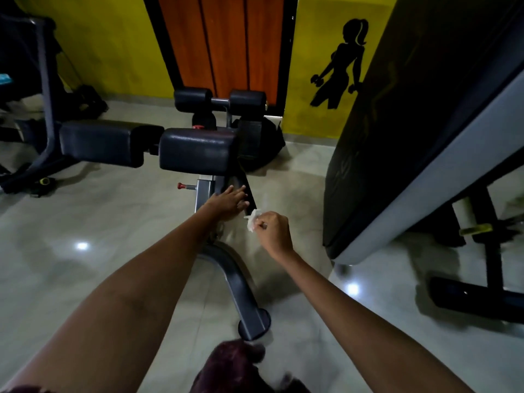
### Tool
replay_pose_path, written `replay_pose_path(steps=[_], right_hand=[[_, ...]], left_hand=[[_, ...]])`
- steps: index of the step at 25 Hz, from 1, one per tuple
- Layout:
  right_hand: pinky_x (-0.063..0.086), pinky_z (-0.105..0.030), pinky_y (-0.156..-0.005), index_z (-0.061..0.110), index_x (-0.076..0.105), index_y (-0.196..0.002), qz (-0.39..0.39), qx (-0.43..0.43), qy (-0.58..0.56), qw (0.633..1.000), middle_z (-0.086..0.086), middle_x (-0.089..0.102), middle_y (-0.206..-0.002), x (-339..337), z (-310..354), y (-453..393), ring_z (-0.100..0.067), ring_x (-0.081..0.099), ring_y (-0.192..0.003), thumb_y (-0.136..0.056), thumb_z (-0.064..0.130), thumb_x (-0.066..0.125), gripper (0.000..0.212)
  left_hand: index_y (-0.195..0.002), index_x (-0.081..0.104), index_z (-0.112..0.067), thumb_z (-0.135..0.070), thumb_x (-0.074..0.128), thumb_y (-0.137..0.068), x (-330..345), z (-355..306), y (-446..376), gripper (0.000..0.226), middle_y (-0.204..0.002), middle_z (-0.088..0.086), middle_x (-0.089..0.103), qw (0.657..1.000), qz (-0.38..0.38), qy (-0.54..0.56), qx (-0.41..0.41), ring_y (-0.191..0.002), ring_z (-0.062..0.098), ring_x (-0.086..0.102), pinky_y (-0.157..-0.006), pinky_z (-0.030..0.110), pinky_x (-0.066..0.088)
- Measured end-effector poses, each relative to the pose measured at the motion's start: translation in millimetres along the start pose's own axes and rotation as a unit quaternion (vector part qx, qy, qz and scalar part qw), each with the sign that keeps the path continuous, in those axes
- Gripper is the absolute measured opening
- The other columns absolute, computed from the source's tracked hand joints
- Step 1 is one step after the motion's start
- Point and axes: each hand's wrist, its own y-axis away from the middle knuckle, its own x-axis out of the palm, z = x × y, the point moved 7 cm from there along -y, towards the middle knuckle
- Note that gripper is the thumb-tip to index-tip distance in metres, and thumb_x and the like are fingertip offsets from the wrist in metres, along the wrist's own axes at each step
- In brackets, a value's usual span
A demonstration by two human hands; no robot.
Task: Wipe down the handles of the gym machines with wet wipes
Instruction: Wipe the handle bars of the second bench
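Observation:
A black padded gym bench (pixel 198 150) stands ahead on a grey metal frame (pixel 236 282). My left hand (pixel 228 201) reaches forward with straight fingers and rests on the dark frame bar (pixel 246 185) just below the seat pad. My right hand (pixel 273 229) is curled into a fist to the right of it and grips a crumpled white wet wipe (pixel 252 219), which sticks out toward the frame bar. Whether the wipe touches the bar is unclear. A red-tipped adjustment pin (pixel 184 186) juts out left of the frame post.
A large dark inclined bench (pixel 425 137) rises close on the right, with its black foot bar (pixel 476 299) on the floor. Another machine frame (pixel 46 89) stands at the left. Black roller pads (pixel 221 101) sit before an orange door. The floor is glossy tile.

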Motion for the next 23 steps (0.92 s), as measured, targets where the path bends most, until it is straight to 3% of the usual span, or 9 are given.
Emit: replay_pose_path(steps=[4,8,11,13,18,23], right_hand=[[0.032,-0.005,-0.049,-0.003,0.072,-0.070,0.025,0.137,-0.023,0.990,-0.011,0.069,-0.067,9.1,-23.1,0.9,-0.004,0.054,-0.051,-0.075,-0.002,0.066,0.008],[0.036,-0.006,-0.053,0.002,0.072,-0.074,-0.105,0.180,-0.011,0.978,-0.010,0.071,-0.073,16.3,-20.3,20.5,-0.015,0.062,-0.066,-0.077,0.004,0.069,0.005],[0.047,-0.022,-0.058,0.001,0.071,-0.073,-0.161,0.232,0.003,0.959,-0.010,0.071,-0.074,26.9,-18.1,29.8,-0.019,0.064,-0.066,-0.076,0.003,0.070,0.003],[0.048,-0.030,-0.059,-0.002,0.069,-0.071,-0.182,0.263,0.025,0.947,-0.015,0.070,-0.072,27.8,-16.0,30.9,-0.025,0.063,-0.066,-0.076,0.001,0.068,0.006],[0.042,-0.023,-0.061,-0.002,0.072,-0.074,-0.216,0.289,0.040,0.932,-0.016,0.071,-0.077,29.8,4.4,31.0,-0.021,0.062,-0.070,-0.076,-0.004,0.061,0.012],[0.042,-0.029,-0.075,-0.009,0.068,-0.096,-0.140,0.296,0.133,0.936,-0.026,0.067,-0.099,36.1,24.0,24.5,-0.033,0.063,-0.094,-0.084,-0.003,0.053,0.020]], left_hand=[[-0.149,0.018,-0.010,-0.033,0.027,-0.103,-1.3,5.1,-9.6,0.052,-0.157,0.006,0.016,0.998,-0.027,0.004,0.052,-0.146,0.023,0.005,-0.117,0.044,0.009],[-0.143,0.032,-0.011,-0.030,0.030,-0.103,-11.2,15.9,-22.1,0.045,-0.152,0.008,0.029,0.985,-0.044,-0.070,0.148,-0.144,0.022,0.016,-0.117,0.042,0.009],[-0.138,0.040,-0.014,-0.025,0.036,-0.101,-18.2,20.5,-33.2,0.039,-0.144,0.009,0.040,0.964,-0.053,-0.122,0.230,-0.136,0.023,0.032,-0.114,0.039,0.015],[-0.141,0.036,-0.015,-0.023,0.040,-0.099,-20.3,22.9,-37.0,0.043,-0.145,0.009,0.038,0.954,-0.050,-0.140,0.260,-0.133,0.025,0.037,-0.113,0.038,0.017],[-0.147,0.022,-0.009,-0.018,0.050,-0.096,-17.6,23.9,-24.6,0.059,-0.151,0.012,0.025,0.942,-0.015,-0.144,0.302,-0.130,0.030,0.040,-0.104,0.034,0.030],[-0.150,0.010,-0.014,-0.024,0.048,-0.096,-15.9,30.0,-23.7,0.067,-0.157,0.008,0.013,0.926,0.006,-0.256,0.278,-0.143,0.025,0.019,-0.115,0.041,0.012]])
